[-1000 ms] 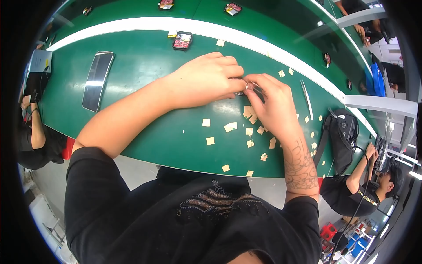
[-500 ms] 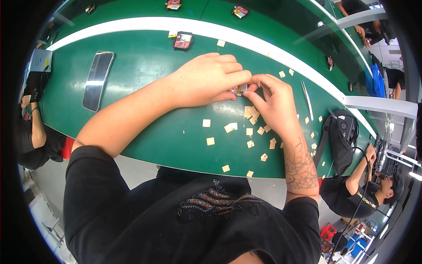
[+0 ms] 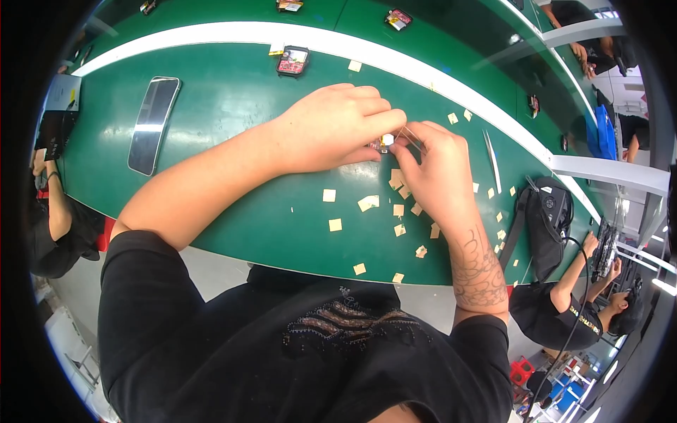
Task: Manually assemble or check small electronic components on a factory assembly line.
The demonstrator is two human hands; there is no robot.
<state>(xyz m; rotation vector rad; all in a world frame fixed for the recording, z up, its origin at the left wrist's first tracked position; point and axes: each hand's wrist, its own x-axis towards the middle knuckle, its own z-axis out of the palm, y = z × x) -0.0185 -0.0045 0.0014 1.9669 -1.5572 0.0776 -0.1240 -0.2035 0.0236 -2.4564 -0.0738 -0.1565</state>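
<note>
My left hand (image 3: 345, 127) is closed around a small electronic module (image 3: 385, 144) with yellow and silver parts, and its fingers cover most of it. From the other side, my right hand (image 3: 436, 156) meets it with thumb and forefinger drawn together at the module's edge. Thin pale lines (image 3: 415, 137) show between the right fingers; whether they are tweezers or wires I cannot tell. Beyond my left hand sits an open black case (image 3: 293, 62) with a red board inside and a pale yellow-and-white piece beside it. Several small cream squares (image 3: 368, 203) are scattered below my hands.
A phone (image 3: 154, 125) lies on the green table (image 3: 233, 92) at left. White tweezers (image 3: 492, 162) and a black bag (image 3: 546, 218) are at right. A white strip (image 3: 324, 34) crosses the far side, with similar cases (image 3: 398, 19) beyond. People sit on both sides.
My fingers have shifted slightly at the module, and a white part now shows there. Thin lines between the right fingers stand out more. The whole view has moved a little.
</note>
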